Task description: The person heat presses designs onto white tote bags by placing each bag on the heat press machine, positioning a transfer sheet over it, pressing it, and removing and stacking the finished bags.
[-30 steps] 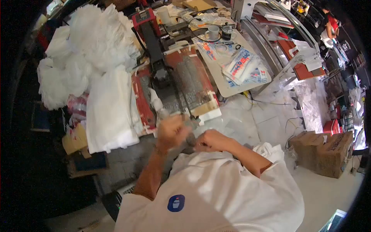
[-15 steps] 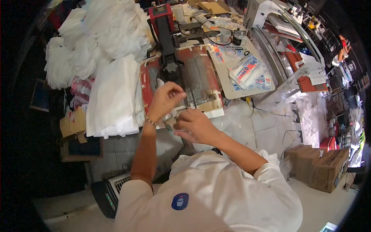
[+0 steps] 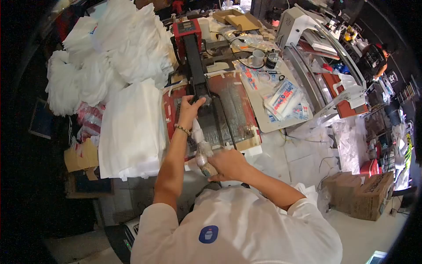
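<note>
A heat press (image 3: 191,53) with a red control box and a long black arm stands before me. Its lever handle (image 3: 200,141), wrapped in pale, crinkled tape, points toward my body. My left hand (image 3: 190,110), with a beaded bracelet at its wrist, grips the press at the round knob (image 3: 205,100) at the front of the black arm. At the near end of the handle is my right hand (image 3: 228,165), its fingers curled over the wrapped grip and slightly blurred. Beneath the arm lies a red-edged board (image 3: 241,105) with a dark, shiny middle.
Left of the press lies a stack of white fabric (image 3: 129,132), with bunched white cloth (image 3: 118,48) behind. To the right, a pale board (image 3: 259,119) carries printed bags (image 3: 283,99) and a mug (image 3: 256,58). Cardboard boxes (image 3: 371,193) sit lower right. Another person (image 3: 373,61) is far right.
My left hand has gone from raised, bent fingers to a hold at the press knob. My right hand has closed over the handle's end. The head view has shifted.
</note>
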The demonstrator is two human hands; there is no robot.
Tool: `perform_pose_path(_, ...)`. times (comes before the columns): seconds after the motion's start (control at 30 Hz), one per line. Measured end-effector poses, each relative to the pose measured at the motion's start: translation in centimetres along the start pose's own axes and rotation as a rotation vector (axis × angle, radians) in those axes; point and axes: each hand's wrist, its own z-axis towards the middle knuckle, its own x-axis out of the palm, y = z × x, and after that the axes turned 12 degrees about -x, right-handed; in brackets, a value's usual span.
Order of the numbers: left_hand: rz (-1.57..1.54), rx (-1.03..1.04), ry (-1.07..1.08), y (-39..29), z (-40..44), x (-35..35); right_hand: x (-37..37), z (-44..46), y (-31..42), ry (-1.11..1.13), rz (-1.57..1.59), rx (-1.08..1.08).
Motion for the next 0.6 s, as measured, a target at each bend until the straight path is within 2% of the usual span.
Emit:
perform_pose_path(0.17, 0.152, 0.083, -0.086, -0.3, -0.6, 0.2, -0.2, -0.2, 0.2, -0.031, 0.017, -0.012)
perform_pose_path(0.3, 0.088, 0.110, -0.054, -0.1, -0.5, 0.1, -0.1, -0.3, 0.2, -0.079, 0.006, -0.017)
perform_pose_path(0.37, 0.077, 0.089, -0.052, 0.4, 0.0, 0.1, -0.3, -0.2, 0.3, 0.014, 0.013, 0.013)
perform_pose_path(0.6, 0.042, 0.063, -0.039, 0.8, 0.3, 0.1, -1.1, -0.4, 0.7, -0.010, 0.023, 0.015)
